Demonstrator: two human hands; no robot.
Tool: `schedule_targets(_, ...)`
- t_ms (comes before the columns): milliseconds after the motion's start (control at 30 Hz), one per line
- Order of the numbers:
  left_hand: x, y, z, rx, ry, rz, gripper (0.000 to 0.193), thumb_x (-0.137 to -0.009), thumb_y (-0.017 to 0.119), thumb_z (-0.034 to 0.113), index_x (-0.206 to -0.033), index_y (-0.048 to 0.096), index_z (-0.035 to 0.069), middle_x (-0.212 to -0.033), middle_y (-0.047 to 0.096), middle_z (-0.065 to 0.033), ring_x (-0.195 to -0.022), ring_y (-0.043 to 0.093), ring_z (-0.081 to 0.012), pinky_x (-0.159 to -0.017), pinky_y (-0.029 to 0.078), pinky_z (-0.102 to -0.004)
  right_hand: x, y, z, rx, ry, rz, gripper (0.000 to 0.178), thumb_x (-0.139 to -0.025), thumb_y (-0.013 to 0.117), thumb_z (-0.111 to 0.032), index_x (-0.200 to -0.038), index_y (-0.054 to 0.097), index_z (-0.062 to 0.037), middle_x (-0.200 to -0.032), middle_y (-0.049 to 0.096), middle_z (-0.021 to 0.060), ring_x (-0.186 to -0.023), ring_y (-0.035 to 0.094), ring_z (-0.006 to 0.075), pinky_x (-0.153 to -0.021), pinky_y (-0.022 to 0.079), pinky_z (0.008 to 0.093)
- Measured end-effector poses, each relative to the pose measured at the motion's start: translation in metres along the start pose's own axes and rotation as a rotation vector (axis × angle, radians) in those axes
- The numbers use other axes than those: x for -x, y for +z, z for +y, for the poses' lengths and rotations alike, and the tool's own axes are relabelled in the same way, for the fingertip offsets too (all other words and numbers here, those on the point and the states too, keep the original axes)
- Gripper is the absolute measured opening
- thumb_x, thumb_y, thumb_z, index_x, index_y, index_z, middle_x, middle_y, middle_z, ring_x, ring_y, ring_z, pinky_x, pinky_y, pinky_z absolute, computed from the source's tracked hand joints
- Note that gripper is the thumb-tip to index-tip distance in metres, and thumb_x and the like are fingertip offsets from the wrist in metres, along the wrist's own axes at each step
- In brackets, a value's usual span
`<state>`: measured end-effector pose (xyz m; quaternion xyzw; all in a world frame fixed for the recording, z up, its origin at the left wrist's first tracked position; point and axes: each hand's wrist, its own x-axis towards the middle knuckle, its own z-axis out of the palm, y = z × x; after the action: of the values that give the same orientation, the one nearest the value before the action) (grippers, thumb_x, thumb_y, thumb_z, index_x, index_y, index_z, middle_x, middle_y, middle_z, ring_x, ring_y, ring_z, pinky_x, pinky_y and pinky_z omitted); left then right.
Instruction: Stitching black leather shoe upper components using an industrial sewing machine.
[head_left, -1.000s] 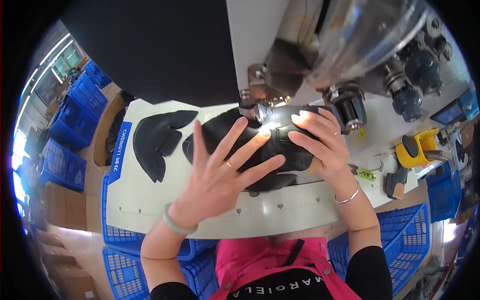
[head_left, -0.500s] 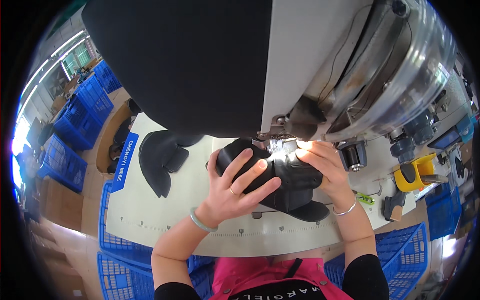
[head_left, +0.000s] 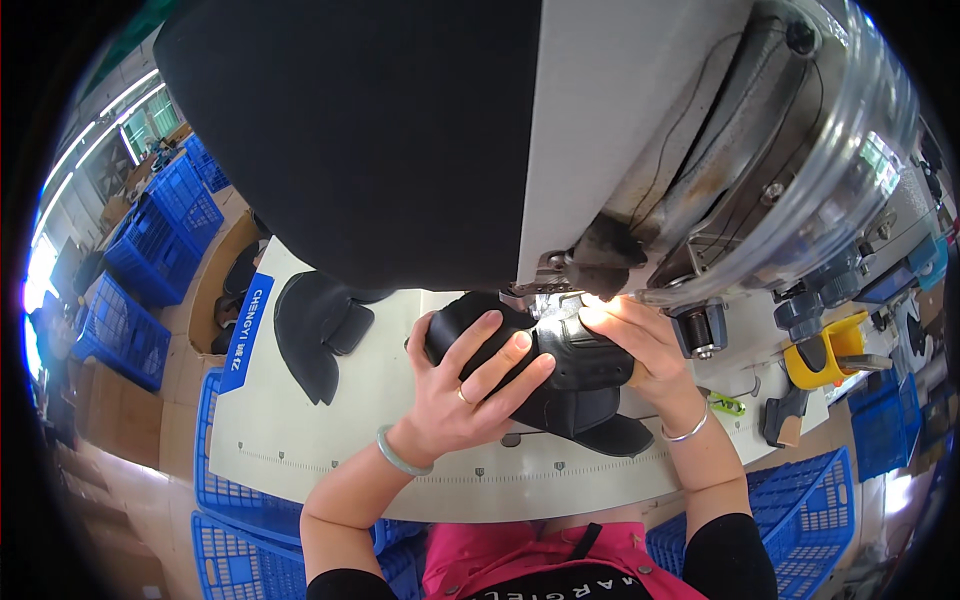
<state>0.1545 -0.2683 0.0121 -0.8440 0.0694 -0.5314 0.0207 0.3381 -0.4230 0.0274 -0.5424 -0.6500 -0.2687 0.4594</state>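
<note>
In the head view, the black leather piece [head_left: 585, 360] is on the surface [head_left: 540, 490], its far edge at the lit stitching area of the sewing machine [head_left: 575, 120]. A second ago it lay flatter, with the left hand [head_left: 455, 388] spread across it; now it stands up in a curved, folded shape, a flap reaching toward the person. That suggests a bent part is being worked rather than a flat one. The left hand's grip is half-curled, thumb against the left side and fingers over the top, holding the piece. The right hand [head_left: 648, 345] has its fingertips on the far right edge; its thumb is hidden, so I cannot tell how far that grip is closed.

Counted: two hands, one piece handled, one other black piece [head_left: 303, 340] at left, one machine, one yellow container [head_left: 845, 345] and one green-handled tool [head_left: 724, 402] at right.
</note>
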Motion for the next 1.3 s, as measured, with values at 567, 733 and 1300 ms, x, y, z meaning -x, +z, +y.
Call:
schedule_targets(567,-0.007,-0.014,0.001,0.018,-0.021,-0.157,0.062,-0.051,0.072,0.026,-0.112,0.066,0.022,-0.130,0.057,0.0034,-0.120,0.051,-0.0276,-0.095,0.031,-0.0584,0.005,-0.006,-0.004,0.088,0.012,-0.165,0.041,-0.063,0.071,-0.015,-0.104,0.072,-0.0058,-0.101,0.067,0.0096,-0.089,0.064,0.0275,-0.081,0.046,0.0464)
schedule_targets(733,-0.014,-0.014,0.002,0.080,-0.048,-0.145,0.066,-0.047,0.075,0.028,-0.111,0.065,0.021,-0.129,0.057,0.0016,-0.117,0.051,-0.0295,-0.095,0.031,-0.0589,0.011,-0.006,0.001,0.187,0.028,-0.194,0.034,-0.068,0.068,-0.014,-0.101,0.070,-0.0065,-0.103,0.066,0.0093,-0.095,0.062,0.0273,-0.082,0.046,0.0472)
schedule_targets(1300,-0.029,-0.022,0.055,-0.398,-0.182,-0.391,0.081,-0.056,0.075,0.063,-0.122,0.060,0.017,-0.134,0.053,-0.0036,-0.108,0.050,-0.0286,-0.064,0.039,-0.0389,-0.029,-0.070,0.001,0.111,0.657,-0.338,0.012,-0.084,0.059,-0.010,-0.085,0.070,-0.0063,-0.081,0.066,0.0110,-0.076,0.064,0.0282,-0.069,0.049,0.0399)
